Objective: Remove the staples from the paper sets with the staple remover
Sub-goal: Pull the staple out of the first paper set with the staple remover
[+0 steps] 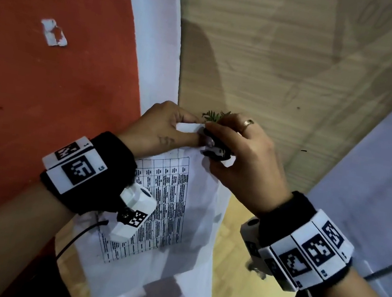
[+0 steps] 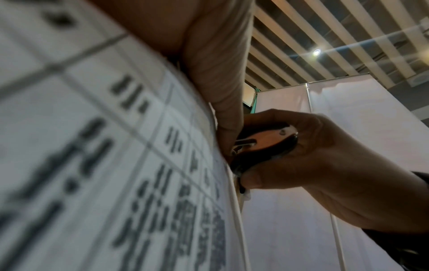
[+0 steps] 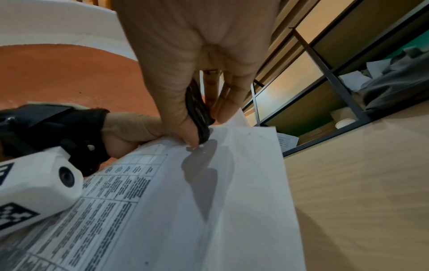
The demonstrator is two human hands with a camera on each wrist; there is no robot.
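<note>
So in the head view the action was all in the middle of the frame. The left hand (image 1: 161, 127) was pinching the top corner of the paper set (image 1: 178, 222), thumb and fingers clamped on the folded-over edge, with the sheets hanging down toward the bottom centre over a wooden table (image 1: 293, 61). The right hand (image 1: 244, 161) had its thumb and fingers curled round the staple remover (image 1: 215, 149), a small black claw type, squeezing it right at that same corner, touching the paper just beside the left fingertips.

The left wrist view showed the staple remover (image 2: 264, 144) mid-right, metal plate facing the camera, claws pushed in against the paper edge. I couldn't actually see the staple in any view, so no idea if the claws were under it or just biting paper.

What I'd worry about from there:
- Corner tearing. The sheets were held in the air, not flat on the table, so a hard yank could rip the corner off instead of pulling the staple.
- Pinched finger. The left fingertips sat right next to the claws, so a slip would land on them.
- Pages dropping loose once the staple lets go, since only that one corner was held.
- The staple flying off onto the red floor (image 1: 43, 98) at the left of the frame.
</note>
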